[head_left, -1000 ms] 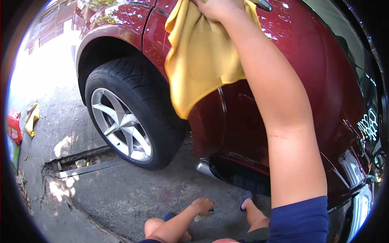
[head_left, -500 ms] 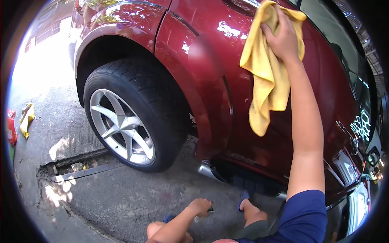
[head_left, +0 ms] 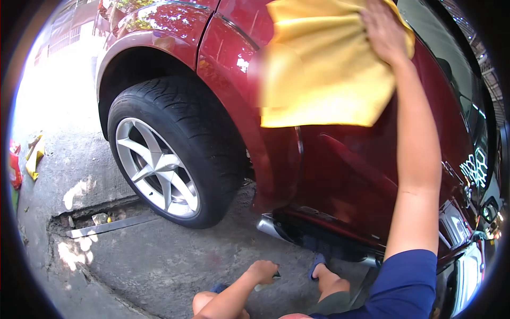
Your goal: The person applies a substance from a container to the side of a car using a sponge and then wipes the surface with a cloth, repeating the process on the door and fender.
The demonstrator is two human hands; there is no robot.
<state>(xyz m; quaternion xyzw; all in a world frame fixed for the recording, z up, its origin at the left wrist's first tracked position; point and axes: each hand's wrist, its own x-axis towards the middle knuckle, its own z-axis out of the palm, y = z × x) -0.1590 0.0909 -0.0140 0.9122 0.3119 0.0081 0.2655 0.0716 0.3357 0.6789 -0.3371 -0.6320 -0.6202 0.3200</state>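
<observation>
My right hand (head_left: 383,31) presses a yellow cloth (head_left: 319,74) flat against the side of a dark red car (head_left: 350,175), high on the door panel. The cloth is spread wide and hangs down to about mid-door. My left hand (head_left: 264,271) rests low near my knee, closed around a small object (head_left: 265,285) that is mostly hidden, just above the concrete ground. My feet in blue sandals (head_left: 317,261) stand close to the car's sill.
A black tyre with a silver alloy wheel (head_left: 156,170) sits left of the door. A broken gap in the concrete with a metal strip (head_left: 109,224) runs under the wheel. Red and yellow litter (head_left: 26,159) lies at the far left.
My right hand slid the cloth left and up across the door, and the cloth went from hanging bunched to spread out flat. My left hand stayed by my knee.
</observation>
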